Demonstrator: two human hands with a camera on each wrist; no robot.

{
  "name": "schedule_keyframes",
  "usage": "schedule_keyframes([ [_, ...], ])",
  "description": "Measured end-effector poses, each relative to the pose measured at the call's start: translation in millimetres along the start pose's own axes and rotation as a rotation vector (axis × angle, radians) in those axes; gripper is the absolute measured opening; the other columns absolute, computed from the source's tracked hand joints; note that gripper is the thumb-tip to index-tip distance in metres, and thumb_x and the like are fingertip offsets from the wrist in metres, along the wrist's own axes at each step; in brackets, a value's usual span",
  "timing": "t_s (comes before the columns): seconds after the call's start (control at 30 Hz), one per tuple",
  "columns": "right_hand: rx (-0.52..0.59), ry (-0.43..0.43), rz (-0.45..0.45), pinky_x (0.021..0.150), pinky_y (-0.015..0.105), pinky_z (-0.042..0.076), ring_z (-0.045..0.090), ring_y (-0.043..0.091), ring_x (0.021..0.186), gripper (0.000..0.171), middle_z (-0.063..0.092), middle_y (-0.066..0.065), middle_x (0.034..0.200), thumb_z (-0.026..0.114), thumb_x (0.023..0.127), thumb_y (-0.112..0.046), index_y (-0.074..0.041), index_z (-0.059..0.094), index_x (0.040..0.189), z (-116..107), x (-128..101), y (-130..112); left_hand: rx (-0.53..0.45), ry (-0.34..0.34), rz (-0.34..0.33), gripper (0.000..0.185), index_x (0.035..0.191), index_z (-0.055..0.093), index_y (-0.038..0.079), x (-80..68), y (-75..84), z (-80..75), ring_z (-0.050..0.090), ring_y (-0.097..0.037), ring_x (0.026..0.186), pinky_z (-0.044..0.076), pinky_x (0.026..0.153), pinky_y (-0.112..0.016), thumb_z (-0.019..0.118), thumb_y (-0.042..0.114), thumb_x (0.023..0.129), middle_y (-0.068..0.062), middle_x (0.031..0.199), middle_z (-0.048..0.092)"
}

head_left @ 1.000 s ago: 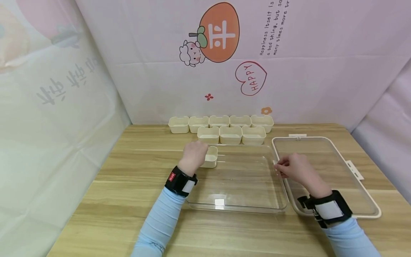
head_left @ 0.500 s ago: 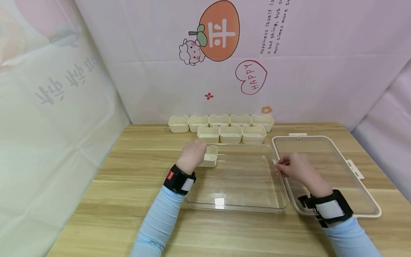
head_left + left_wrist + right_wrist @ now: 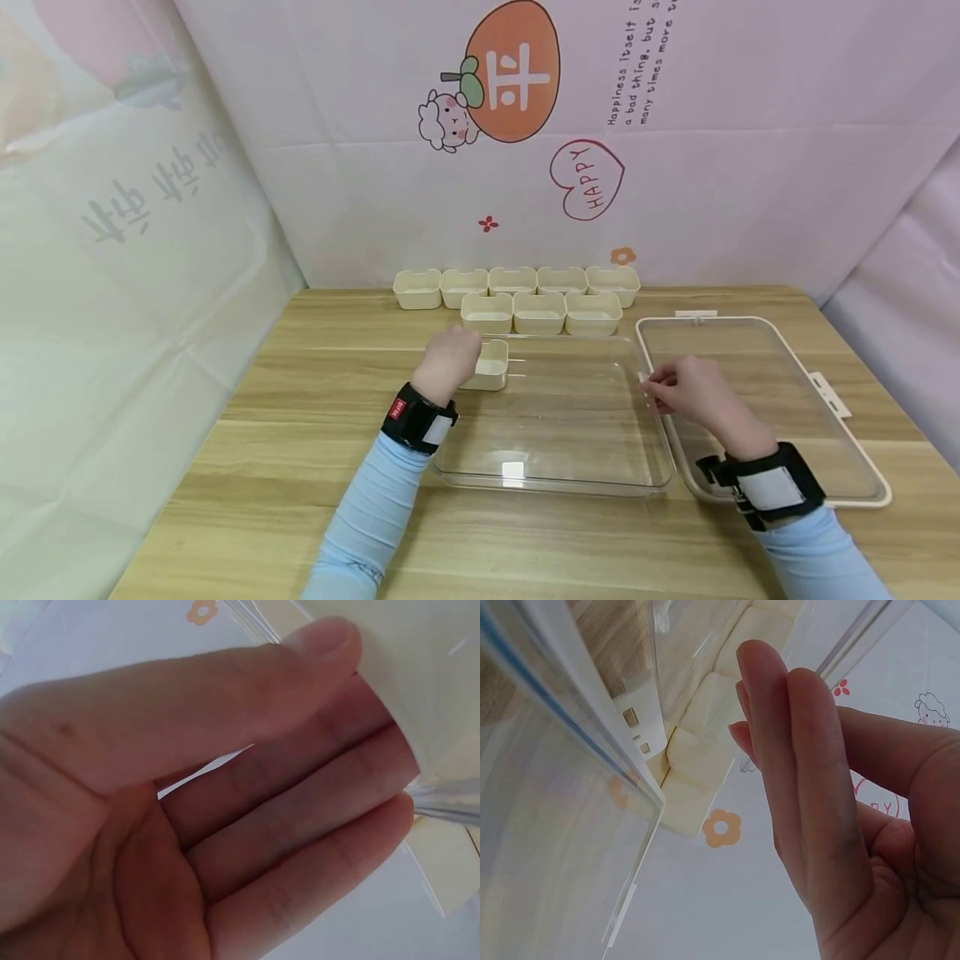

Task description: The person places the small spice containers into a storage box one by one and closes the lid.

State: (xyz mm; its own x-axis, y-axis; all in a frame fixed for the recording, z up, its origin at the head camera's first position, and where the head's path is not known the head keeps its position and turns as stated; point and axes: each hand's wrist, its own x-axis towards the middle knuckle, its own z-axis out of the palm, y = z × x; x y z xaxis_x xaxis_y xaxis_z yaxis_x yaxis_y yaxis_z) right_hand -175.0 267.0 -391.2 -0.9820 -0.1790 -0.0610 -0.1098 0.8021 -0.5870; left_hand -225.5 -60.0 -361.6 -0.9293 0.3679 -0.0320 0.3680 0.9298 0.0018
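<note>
My left hand (image 3: pixel 448 365) grips a small cream bin (image 3: pixel 491 368) by its left side, at the back left corner of a large clear plastic box (image 3: pixel 555 437). In the left wrist view, the thumb (image 3: pixel 326 637) lies on one side of the cream wall, while the other fingers pass behind it. My right hand (image 3: pixel 688 390) pinches the right rim of the clear box between thumb and fingers. Those fingers (image 3: pixel 817 765) are seen side by side in the right wrist view. The far end of the bin is hidden behind my left hand.
Several more cream bins (image 3: pixel 540 315) stand in two rows behind the box, against the printed cloth backdrop (image 3: pixel 360 183). A clear lid (image 3: pixel 765 400) with a white frame and clips lies on the wooden table (image 3: pixel 300 400), right of the box and beneath my right forearm.
My left hand has shifted very slightly left, showing a little more of the bin. The right hand and the box stay in place.
</note>
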Motion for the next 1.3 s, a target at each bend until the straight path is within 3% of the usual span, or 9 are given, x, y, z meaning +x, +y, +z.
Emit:
schedule_keyframes([
  [0.57, 0.024, -0.001, 0.001, 0.053, 0.024, 0.054, 0.066, 0.011, 0.059, 0.018, 0.071, 0.007, 0.072, 0.063, 0.089, -0.014, 0.003, 0.069, 0.087, 0.1, 0.6, 0.0, 0.003, 0.049, -0.042, 0.013, 0.087, 0.068, 0.004, -1.0, 2.4, 0.6, 0.058, -0.016, 0.063, 0.047, 0.046, -0.029, 0.060, -0.005, 0.084, -0.009, 0.082, 0.067],
  [1.03, 0.032, -0.005, 0.007, 0.054, 0.026, 0.054, 0.066, 0.011, 0.059, 0.018, 0.071, 0.008, 0.073, 0.063, 0.090, -0.014, 0.003, 0.069, 0.088, 1.3, 0.2, 2.1, -0.056, 0.025, 0.017, 0.017, 0.087, 0.068, 0.001, 0.7, 0.1, -0.8, 0.055, -0.016, 0.064, 0.046, 0.051, -0.025, 0.059, -0.012, 0.080, -0.009, 0.079, 0.065],
  [1.3, 0.026, 0.003, 0.012, 0.053, 0.024, 0.054, 0.066, 0.010, 0.058, 0.018, 0.071, 0.008, 0.073, 0.063, 0.089, -0.014, 0.003, 0.069, 0.086, 2.0, 0.8, 1.5, -0.131, -0.010, 0.045, 0.018, 0.075, 0.064, 0.002, -1.3, -4.0, -6.4, 0.052, -0.016, 0.061, 0.043, 0.050, -0.024, 0.058, -0.015, 0.077, -0.007, 0.072, 0.061],
])
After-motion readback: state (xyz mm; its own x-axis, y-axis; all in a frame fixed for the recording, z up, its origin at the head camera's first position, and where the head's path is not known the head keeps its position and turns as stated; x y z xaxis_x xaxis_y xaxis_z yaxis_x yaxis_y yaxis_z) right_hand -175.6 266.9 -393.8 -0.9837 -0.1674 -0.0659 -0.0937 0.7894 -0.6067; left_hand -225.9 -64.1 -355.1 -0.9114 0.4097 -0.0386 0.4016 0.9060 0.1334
